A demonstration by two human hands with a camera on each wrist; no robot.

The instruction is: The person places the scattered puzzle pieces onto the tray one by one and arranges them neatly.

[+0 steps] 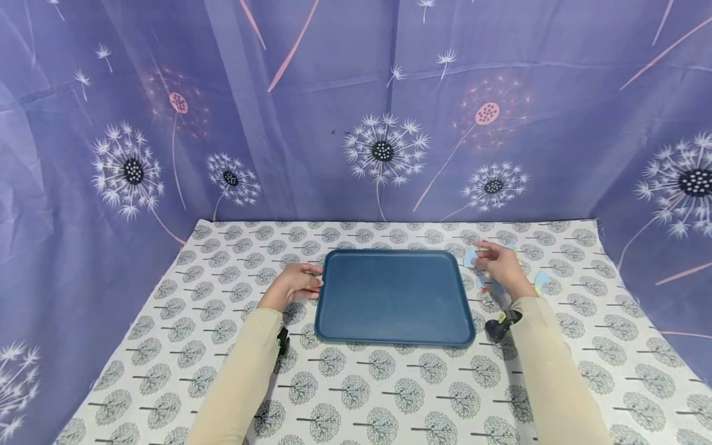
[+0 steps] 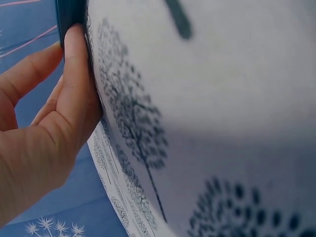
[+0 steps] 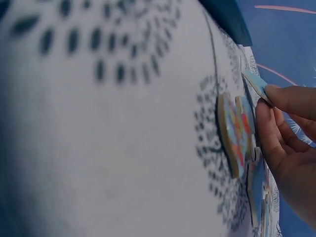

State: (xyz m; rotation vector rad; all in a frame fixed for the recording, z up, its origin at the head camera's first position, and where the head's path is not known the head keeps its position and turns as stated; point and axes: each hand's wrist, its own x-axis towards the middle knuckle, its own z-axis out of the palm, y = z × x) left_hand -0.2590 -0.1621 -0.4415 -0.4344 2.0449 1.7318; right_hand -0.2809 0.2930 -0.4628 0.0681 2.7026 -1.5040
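- Pinching a pale blue puzzle piece (image 3: pixel 256 85) between thumb and finger, the right hand (image 3: pixel 291 133) has a grip on it near one end.
- The rest of the piece pokes out past those fingertips, on a slant, and it seems to be up off the cloth.
- The left hand (image 2: pixel 54 123) has its fingers nearly straight, with the tips touching the left edge of the dark blue tray (image 1: pixel 395 300). I can't tell how hard they press.
- The held piece is just beside the tray, near its far right corner, and not over it.
- More puzzle pieces (image 3: pixel 233 138) lie on the cloth under and around the right hand, near the tray's right side. The hand hides some, so I can't count them.
- My guess is that this step is picking pieces up while the other hand steadies the tray.
- Next, the right hand likely needs to go left over the rim, set the piece down flat, then let go.
- Farther out are the white tree-print tablecloth (image 1: pixel 183 346) and the purple dandelion curtain (image 1: pixel 311 154).
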